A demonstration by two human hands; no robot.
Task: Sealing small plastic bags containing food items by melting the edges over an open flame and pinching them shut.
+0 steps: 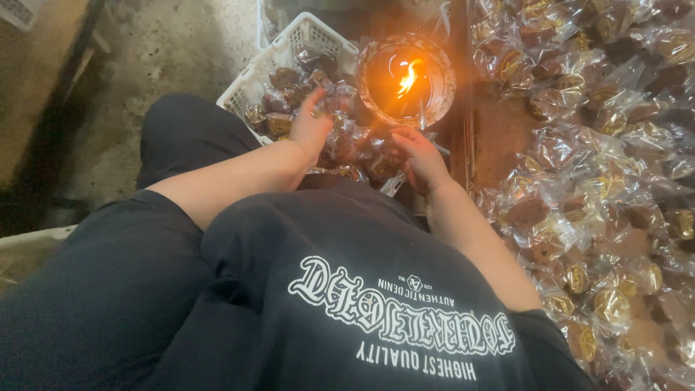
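The left hand (311, 127) reaches forward over the near edge of a white plastic basket (250, 83), its fingers curled onto a clear-wrapped brown sweet (327, 101) and closed on the wrapper. The right hand (420, 156) sits just beside it, fingers bent together around the crinkled end of another cellophane packet (376, 163); whether it grips tightly cannot be told. Both forearms stretch out bare from a black printed T-shirt (362, 289), the left one angled across the lap, the right one running straight along the body's side.

Just beyond the right hand, a glass jar (438, 94) holds a burning flame (407, 76), standing at the far end of the basket beside a dark wooden rail (460, 108). The basket is filled with wrapped brown pieces. To the right of the rail, a large heap of wrapped sweets with gold stickers (601, 203) covers a brown surface right up to its edge. On the left lies a rough grey concrete floor (166, 51), dim and stained.
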